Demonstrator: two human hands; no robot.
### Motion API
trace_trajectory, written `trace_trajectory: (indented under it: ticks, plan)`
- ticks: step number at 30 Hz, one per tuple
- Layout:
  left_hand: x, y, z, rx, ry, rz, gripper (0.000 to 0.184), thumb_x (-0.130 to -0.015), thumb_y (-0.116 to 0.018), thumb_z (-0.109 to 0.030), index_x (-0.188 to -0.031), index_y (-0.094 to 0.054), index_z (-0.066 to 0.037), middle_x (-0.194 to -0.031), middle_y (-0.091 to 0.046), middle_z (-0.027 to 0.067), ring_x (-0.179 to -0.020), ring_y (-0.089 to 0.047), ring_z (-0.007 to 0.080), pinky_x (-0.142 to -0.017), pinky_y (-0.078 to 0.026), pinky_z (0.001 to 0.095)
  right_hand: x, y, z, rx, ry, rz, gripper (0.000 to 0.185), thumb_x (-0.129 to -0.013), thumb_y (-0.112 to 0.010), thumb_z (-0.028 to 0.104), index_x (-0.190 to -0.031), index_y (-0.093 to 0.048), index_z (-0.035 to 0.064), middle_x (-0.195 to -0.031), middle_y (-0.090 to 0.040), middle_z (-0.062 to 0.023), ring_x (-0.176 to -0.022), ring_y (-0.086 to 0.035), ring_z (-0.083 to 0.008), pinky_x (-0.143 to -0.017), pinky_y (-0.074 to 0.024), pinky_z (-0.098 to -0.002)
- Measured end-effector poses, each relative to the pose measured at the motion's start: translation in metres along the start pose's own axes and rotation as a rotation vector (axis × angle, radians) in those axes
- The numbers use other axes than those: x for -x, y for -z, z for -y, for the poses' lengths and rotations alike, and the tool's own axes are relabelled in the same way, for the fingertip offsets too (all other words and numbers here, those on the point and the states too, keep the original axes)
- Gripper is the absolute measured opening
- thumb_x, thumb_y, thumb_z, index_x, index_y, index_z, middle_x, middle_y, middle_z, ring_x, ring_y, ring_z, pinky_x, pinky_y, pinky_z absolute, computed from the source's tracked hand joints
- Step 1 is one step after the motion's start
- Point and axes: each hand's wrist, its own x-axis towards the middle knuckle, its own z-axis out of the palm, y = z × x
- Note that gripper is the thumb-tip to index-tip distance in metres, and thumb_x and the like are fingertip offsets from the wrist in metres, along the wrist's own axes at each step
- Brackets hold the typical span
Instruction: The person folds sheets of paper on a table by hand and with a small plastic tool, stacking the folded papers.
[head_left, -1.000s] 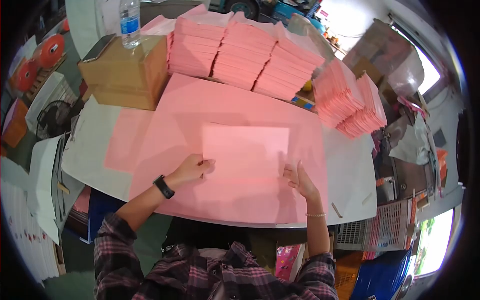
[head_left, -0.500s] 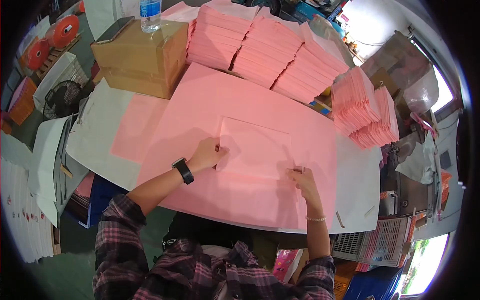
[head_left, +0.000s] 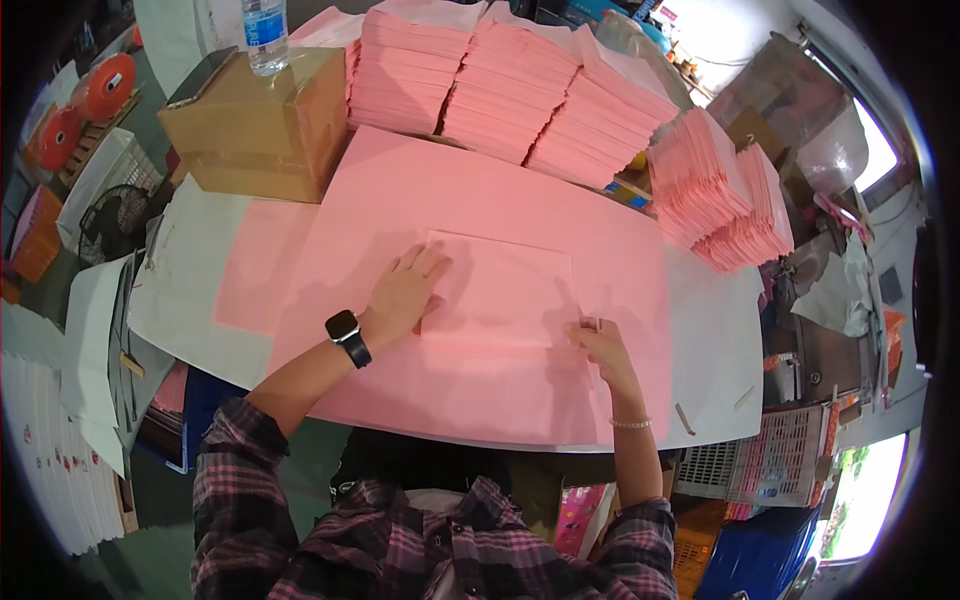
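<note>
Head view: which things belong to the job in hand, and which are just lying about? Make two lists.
Job in hand: small pink sheet; large pink sheet beneath it; probably the pink stacks.

Apparently just lying about: plastic bottle; cardboard box; fan.

Left of centre, the left hand (head_left: 402,293), earlier curled at the sheet's (head_left: 505,290) left edge, now lies open across it. Right of centre, the right hand (head_left: 606,350), spread a second ago, has its fingers bent in. The central sheet, bright and seemingly raised then, now looks flatter and duller.
</note>
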Motion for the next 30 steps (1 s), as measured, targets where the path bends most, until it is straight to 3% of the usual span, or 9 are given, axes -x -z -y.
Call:
trace_trajectory:
  ticks: [2, 5, 7, 9, 14, 21, 25, 27, 30]
  plan:
    - [-0.001, -0.005, 0.015, -0.221, -0.279, -0.027, 0.064, -0.086, -0.066, -0.031, -0.139, -0.041, -0.005, -0.150, -0.031, 0.0176, -0.140, -0.030, 0.0330, -0.111, -0.031, 0.0433, 0.006, -0.004, 0.001, 0.011, -0.018, -0.022, 0.026, -0.086, -0.065, 0.030, -0.090, -0.063, 0.0047, -0.077, -0.057, -0.0010, -0.069, -0.052, -0.0128, -0.057, -0.0400, -0.0308]
    - [0.000, -0.008, 0.022, -0.249, -0.283, 0.005, 0.068, -0.089, -0.061, -0.039, -0.144, -0.036, -0.008, -0.153, -0.028, 0.0171, -0.144, -0.022, 0.0329, -0.115, -0.022, 0.0459, 0.024, -0.031, 0.006, 0.451, 0.389, -0.780, 0.028, -0.093, -0.055, 0.026, -0.100, -0.061, -0.0007, -0.090, -0.062, -0.0129, -0.081, -0.059, -0.0281, -0.066, -0.0484, -0.0417]
    - [-0.002, -0.006, 0.022, -0.260, -0.301, 0.036, 0.070, -0.090, -0.058, -0.043, -0.147, -0.034, -0.010, -0.155, -0.026, 0.0168, -0.146, -0.019, 0.0329, -0.117, -0.017, 0.0472, 0.023, -0.062, -0.015, 0.399, 0.639, -0.703, 0.023, -0.097, -0.046, 0.015, -0.107, -0.057, -0.0016, -0.108, -0.058, -0.0217, -0.100, -0.055, -0.0399, -0.082, -0.0464, -0.0510]
    - [-0.004, 0.001, 0.020, -0.298, -0.296, 0.114, 0.079, -0.088, -0.054, -0.055, -0.149, -0.031, -0.010, -0.156, -0.023, 0.0176, -0.146, -0.018, 0.0338, -0.118, -0.013, 0.0477, 0.047, -0.109, 0.015, 0.369, 0.762, -0.656, 0.023, -0.099, -0.043, 0.016, -0.103, -0.058, -0.0012, -0.099, -0.061, -0.0203, -0.095, -0.059, -0.0382, -0.080, -0.0470, -0.0459]
    - [-0.010, 0.024, 0.010, -0.228, -0.275, 0.364, 0.108, -0.075, -0.060, -0.071, -0.152, -0.021, -0.007, -0.159, -0.014, 0.0189, -0.148, -0.010, 0.0341, -0.119, -0.007, 0.0501, 0.060, -0.183, 0.048, 0.256, 0.621, -0.473, 0.015, -0.089, -0.054, 0.010, -0.097, -0.061, 0.0007, -0.096, -0.062, -0.0188, -0.091, -0.061, -0.0371, -0.078, -0.0485, -0.0467]
    - [-0.016, 0.028, 0.009, -0.330, -0.246, 0.529, 0.125, -0.064, -0.075, -0.065, -0.154, -0.011, -0.006, -0.160, -0.004, 0.0183, -0.149, -0.003, 0.0324, -0.118, -0.005, 0.0514, 0.066, -0.188, 0.050, 0.129, 0.546, -0.307, 0.012, -0.086, -0.056, 0.012, -0.083, -0.062, 0.0019, -0.085, -0.063, -0.0169, -0.080, -0.063, -0.0382, -0.070, -0.0497, -0.0469]
    - [-0.016, 0.030, 0.004, -0.315, -0.230, 0.540, 0.127, -0.062, -0.078, -0.062, -0.154, -0.009, -0.006, -0.160, -0.003, 0.0191, -0.149, -0.001, 0.0332, -0.118, -0.004, 0.0517, 0.055, -0.183, 0.028, 0.142, 0.559, -0.338, 0.013, -0.086, -0.057, 0.013, -0.081, -0.062, 0.0025, -0.084, -0.063, -0.0180, -0.081, -0.063, -0.0368, -0.071, -0.0498, -0.0457]
    - [-0.017, 0.030, 0.004, -0.290, -0.218, 0.534, 0.128, -0.061, -0.079, -0.060, -0.154, -0.009, -0.006, -0.160, -0.003, 0.0192, -0.149, -0.001, 0.0333, -0.118, -0.004, 0.0516, 0.036, -0.146, -0.024, 0.271, 0.764, -0.665, 0.013, -0.084, -0.059, 0.014, -0.083, -0.065, 0.0020, -0.085, -0.065, -0.0194, -0.082, -0.065, -0.0358, -0.071, -0.0504, -0.0452]
    - [-0.017, 0.030, 0.005, -0.269, -0.202, 0.576, 0.132, -0.060, -0.081, -0.058, -0.154, -0.005, -0.006, -0.160, 0.000, 0.0186, -0.149, 0.003, 0.0329, -0.118, -0.002, 0.0518, 0.040, -0.035, -0.062, 0.374, 0.328, -0.816, 0.016, -0.088, -0.054, 0.015, -0.089, -0.061, 0.0008, -0.088, -0.061, -0.0196, -0.083, -0.058, -0.0370, -0.072, -0.0452, -0.0495]
